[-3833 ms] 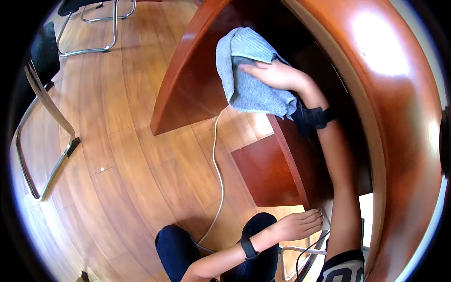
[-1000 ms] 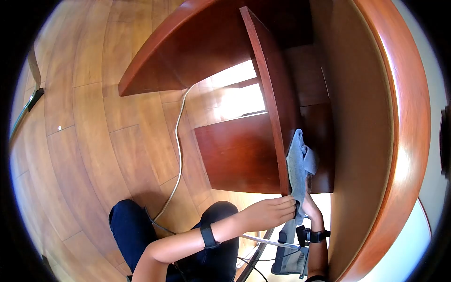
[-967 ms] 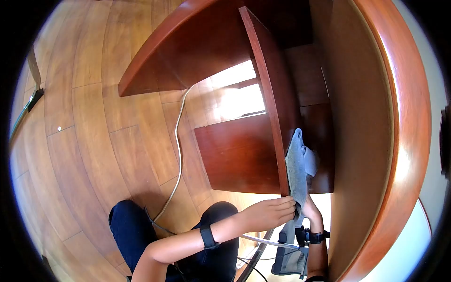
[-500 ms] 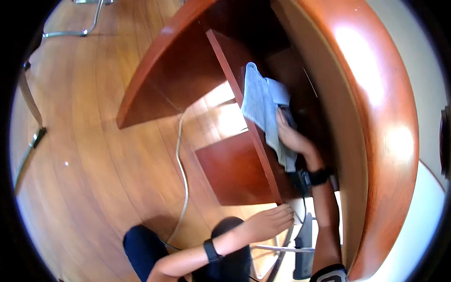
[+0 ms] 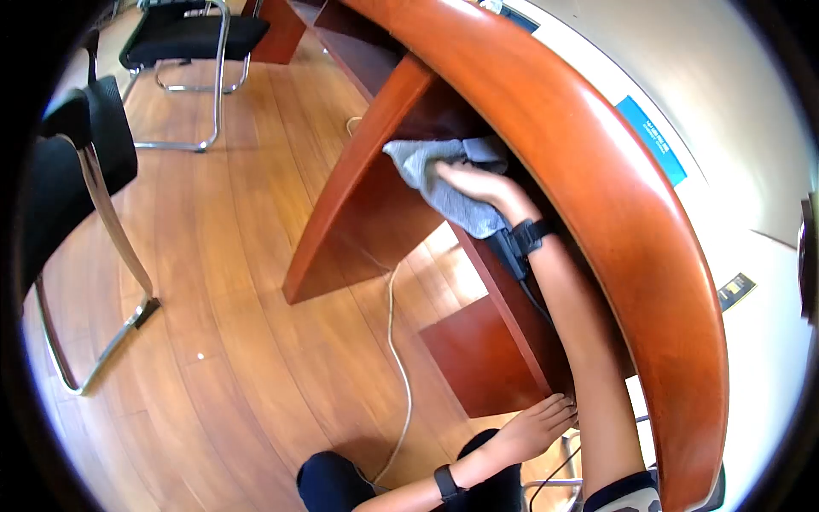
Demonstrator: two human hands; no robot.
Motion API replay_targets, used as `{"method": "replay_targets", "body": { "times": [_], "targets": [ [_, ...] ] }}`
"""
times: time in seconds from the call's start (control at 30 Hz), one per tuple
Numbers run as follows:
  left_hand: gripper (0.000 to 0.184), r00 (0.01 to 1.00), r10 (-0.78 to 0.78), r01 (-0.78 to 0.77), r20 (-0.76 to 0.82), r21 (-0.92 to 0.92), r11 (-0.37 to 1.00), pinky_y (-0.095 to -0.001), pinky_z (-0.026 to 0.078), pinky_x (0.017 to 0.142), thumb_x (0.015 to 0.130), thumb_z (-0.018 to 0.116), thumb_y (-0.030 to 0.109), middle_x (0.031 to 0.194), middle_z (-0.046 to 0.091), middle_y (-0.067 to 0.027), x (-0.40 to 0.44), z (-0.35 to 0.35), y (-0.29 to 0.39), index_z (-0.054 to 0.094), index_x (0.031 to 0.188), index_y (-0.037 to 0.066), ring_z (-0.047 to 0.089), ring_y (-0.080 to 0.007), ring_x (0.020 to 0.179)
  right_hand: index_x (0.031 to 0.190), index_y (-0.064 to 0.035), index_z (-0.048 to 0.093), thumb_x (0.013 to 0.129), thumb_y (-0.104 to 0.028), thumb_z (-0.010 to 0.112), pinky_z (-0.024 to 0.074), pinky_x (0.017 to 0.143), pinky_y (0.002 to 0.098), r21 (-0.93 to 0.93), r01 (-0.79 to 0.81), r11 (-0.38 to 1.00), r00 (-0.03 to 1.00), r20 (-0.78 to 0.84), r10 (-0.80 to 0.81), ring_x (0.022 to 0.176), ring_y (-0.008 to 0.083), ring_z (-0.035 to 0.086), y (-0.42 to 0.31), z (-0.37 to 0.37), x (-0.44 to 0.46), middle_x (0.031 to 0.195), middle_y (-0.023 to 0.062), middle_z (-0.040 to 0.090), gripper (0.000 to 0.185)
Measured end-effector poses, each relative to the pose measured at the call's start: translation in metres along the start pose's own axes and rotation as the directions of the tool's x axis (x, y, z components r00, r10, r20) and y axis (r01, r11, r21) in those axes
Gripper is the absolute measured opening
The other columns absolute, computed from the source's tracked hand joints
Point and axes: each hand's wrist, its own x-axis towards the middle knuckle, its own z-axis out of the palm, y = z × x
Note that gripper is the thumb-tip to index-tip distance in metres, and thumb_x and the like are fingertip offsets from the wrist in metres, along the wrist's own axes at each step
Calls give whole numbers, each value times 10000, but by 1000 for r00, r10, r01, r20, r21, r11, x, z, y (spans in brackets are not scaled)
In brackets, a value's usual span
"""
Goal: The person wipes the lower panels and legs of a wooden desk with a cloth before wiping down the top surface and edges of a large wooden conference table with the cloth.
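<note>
My right hand is under the curved wooden desk, pressing a grey-blue cloth near the inner face of the upright side panel. The fingers lie over folds of the cloth, partly hidden in it. A black device with a cable sits by that wrist. Lower down, my left hand has its fingers together, curled over the near end of the wooden shelf. Both wrists wear black bands.
Black chairs with metal legs stand on the wooden floor to the left. A pale cable runs across the floor to my knees. A blue item lies on the desktop.
My right hand has carried the cloth farther along, toward the upright side panel. The view has shifted, showing more chairs and desktop. My left hand stays at the shelf's end.
</note>
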Motion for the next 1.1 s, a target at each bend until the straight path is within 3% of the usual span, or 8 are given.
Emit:
{"method": "replay_targets", "body": {
  "times": [0.13, 0.3, 0.5, 0.73, 0.87, 0.97, 1.07, 1.1],
  "targets": [
    [412, 999, -40, 40, -8, 1, 999, -360, 275, 1076, 747, 502, 88, 1210, 504, -113, 12, -6, -1, 521, 1146, -12, 415, -249, 1206, 1364, 99, 195, 848, -452, 431, 186, 1095, 317, -250, -9, 968, 999, 31, 17, 1330, 330, 238, -45, 5, -49, 1428, 292, 192, 791],
    [379, 991, -89, 84, -97, -57, 995, -364, 304, 1051, 747, 502, 62, 1171, 540, -91, 15, -18, 3, 561, 1117, 2, 460, -230, 1162, 1378, 88, 130, 783, -301, 516, 184, 1098, 352, -340, 73, 938, 997, 26, -68, 1343, 366, 174, -36, 22, -95, 1434, 307, 123, 809],
    [390, 986, -144, 147, -83, 43, 988, -374, 293, 1057, 729, 533, 50, 1194, 534, -93, 10, -16, 16, 563, 1114, -6, 445, -228, 1190, 1395, 76, 51, 706, -118, 617, 182, 1100, 395, -386, 145, 911, 986, -24, -167, 1358, 409, 96, -25, 46, -185, 1442, 325, 39, 913],
    [349, 971, -206, 194, -118, -106, 975, -411, 318, 1044, 753, 541, 29, 1163, 545, -96, -25, -28, 54, 589, 1098, 36, 477, -256, 1165, 1384, 31, 203, 669, 40, 568, 191, 1085, 467, -305, 172, 937, 970, -111, -215, 1339, 415, 164, -18, 74, -298, 1446, 255, 151, 803],
    [441, 903, -321, 335, -285, 0, 942, -465, 302, 1037, 725, 547, 51, 1234, 504, -103, -17, -43, 53, 564, 1165, 77, 432, -265, 1212, 1374, 23, 242, 647, 45, 605, 212, 1086, 436, -283, 128, 950, 983, -92, -160, 1339, 387, 190, -5, 86, -355, 1455, 213, 169, 813],
    [548, 889, -384, 423, -251, 126, 897, -478, 254, 1063, 712, 559, 68, 1322, 433, -105, 4, -46, 32, 497, 1255, 101, 342, -265, 1286, 1330, 33, 303, 636, 61, 617, 223, 1082, 439, -300, 127, 945, 984, -79, -157, 1326, 390, 221, 17, 95, -394, 1443, 212, 205, 762],
    [595, 925, -331, 368, -188, 218, 904, -468, 212, 1087, 720, 559, 83, 1366, 385, -100, 0, -15, 14, 440, 1303, 100, 278, -262, 1327, 1290, 26, 332, 657, 58, 617, 257, 1058, 483, -342, 77, 936, 988, -96, -117, 1290, 408, 285, 60, 114, -436, 1402, 220, 287, 695],
    [597, 946, -278, 313, -167, 257, 914, -453, 169, 1107, 739, 535, 85, 1366, 384, -92, 1, -13, 17, 407, 1322, 80, 259, -260, 1338, 1297, -1, 309, 660, 45, 640, 279, 1038, 510, -390, 177, 904, 962, -123, -242, 1274, 416, 307, 83, 117, -446, 1394, 218, 300, 719]
  ]
}}
